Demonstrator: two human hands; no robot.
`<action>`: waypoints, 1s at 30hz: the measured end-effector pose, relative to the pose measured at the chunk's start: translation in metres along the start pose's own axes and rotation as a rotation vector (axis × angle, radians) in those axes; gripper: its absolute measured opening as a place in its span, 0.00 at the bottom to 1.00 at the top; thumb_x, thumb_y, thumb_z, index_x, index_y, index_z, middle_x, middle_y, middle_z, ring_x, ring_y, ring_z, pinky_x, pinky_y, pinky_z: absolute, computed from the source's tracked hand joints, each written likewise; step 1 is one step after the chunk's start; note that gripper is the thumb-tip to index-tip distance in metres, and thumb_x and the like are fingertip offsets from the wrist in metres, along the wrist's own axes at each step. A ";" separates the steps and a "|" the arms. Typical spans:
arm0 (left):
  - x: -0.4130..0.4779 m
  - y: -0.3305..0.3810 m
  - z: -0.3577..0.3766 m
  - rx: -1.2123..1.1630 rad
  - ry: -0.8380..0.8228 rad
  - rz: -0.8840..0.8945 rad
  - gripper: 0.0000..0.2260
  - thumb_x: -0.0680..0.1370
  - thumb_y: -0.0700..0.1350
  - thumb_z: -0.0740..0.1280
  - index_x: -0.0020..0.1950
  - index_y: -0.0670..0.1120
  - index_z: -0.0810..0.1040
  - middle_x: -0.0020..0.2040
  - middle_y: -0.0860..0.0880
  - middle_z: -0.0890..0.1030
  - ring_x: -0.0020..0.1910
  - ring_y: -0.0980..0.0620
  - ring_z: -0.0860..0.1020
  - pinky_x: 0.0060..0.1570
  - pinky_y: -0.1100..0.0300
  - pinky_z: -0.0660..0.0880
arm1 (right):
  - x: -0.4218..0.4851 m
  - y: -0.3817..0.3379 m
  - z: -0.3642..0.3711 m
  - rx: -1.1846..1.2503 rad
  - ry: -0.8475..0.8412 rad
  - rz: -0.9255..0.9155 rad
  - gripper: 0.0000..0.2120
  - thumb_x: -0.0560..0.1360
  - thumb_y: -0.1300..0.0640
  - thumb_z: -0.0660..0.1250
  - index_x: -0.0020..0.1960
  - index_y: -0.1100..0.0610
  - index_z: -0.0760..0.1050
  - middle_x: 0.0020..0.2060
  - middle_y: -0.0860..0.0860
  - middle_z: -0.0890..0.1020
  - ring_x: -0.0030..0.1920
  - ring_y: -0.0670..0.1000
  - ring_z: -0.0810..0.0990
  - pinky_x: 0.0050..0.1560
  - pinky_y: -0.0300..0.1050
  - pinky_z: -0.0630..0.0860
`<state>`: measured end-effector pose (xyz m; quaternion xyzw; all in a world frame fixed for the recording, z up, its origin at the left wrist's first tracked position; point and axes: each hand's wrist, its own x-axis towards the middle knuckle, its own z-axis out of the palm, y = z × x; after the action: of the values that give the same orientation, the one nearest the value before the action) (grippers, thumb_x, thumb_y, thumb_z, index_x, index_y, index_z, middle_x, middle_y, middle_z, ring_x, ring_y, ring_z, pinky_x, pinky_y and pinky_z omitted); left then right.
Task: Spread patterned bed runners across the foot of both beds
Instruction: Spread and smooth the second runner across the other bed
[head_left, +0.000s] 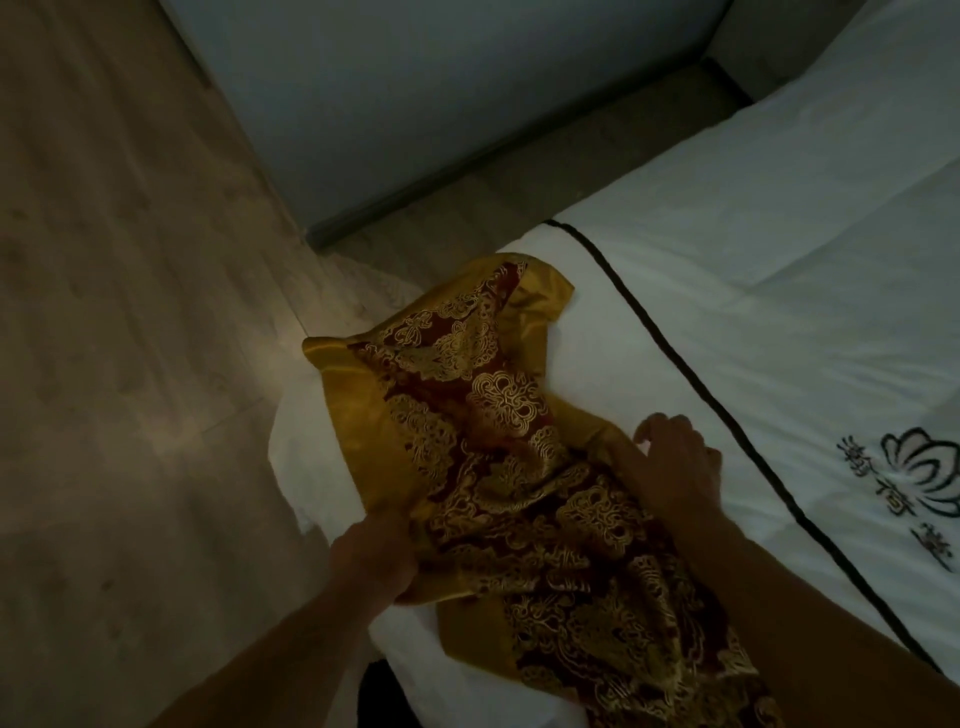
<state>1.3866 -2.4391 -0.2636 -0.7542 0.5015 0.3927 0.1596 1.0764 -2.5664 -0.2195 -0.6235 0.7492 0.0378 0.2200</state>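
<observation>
While the bed runner (498, 441) is lying bunched on the foot corner of the bed (727, 270), w/ its far end crumpled toward 11 o'clock and the rest trailing out of frame at 5 o'clock, the left hand (374, 561) is gripping its gold border at approx 7 o'clock, fingers curled round the cloth; the right hand (675, 467) is resting at the opposite border near 3 o'clock, fingers bent, but I cannot tell whether it's pinching the fabric or just pressing on it; the runner is sitting folded on itself, so spreading is prob only starting. Risks: the satin is looking slick, so a tug from one side only could be dragging the whole piece off the corner onto the floor (130, 364) at 9 o'clock; uneven pulls could be leaving it skewed vs the black piping (691, 374); hard dragging could also be rucking the white cover beneath.
</observation>
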 end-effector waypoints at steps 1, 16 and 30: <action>0.000 -0.002 -0.001 0.003 0.012 0.004 0.12 0.80 0.54 0.58 0.56 0.52 0.77 0.49 0.52 0.80 0.47 0.50 0.81 0.51 0.50 0.80 | 0.001 -0.004 0.002 0.092 -0.007 -0.023 0.19 0.79 0.39 0.63 0.58 0.54 0.75 0.52 0.53 0.76 0.55 0.58 0.77 0.60 0.58 0.72; 0.034 0.002 -0.001 -0.224 0.254 0.064 0.23 0.81 0.58 0.62 0.75 0.62 0.62 0.79 0.46 0.49 0.75 0.35 0.56 0.65 0.34 0.69 | 0.074 -0.108 0.074 0.323 -0.286 0.068 0.17 0.82 0.54 0.60 0.68 0.58 0.74 0.64 0.62 0.79 0.63 0.64 0.77 0.62 0.54 0.74; 0.026 -0.004 -0.009 -0.258 0.259 0.080 0.24 0.79 0.52 0.64 0.75 0.59 0.64 0.77 0.43 0.52 0.73 0.35 0.57 0.63 0.38 0.70 | 0.100 -0.058 -0.031 0.429 0.437 0.042 0.23 0.79 0.49 0.61 0.72 0.55 0.66 0.68 0.56 0.72 0.63 0.59 0.77 0.68 0.60 0.70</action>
<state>1.3988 -2.4598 -0.2777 -0.7923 0.4928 0.3592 -0.0201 1.1101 -2.6816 -0.2165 -0.5407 0.7824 -0.2515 0.1795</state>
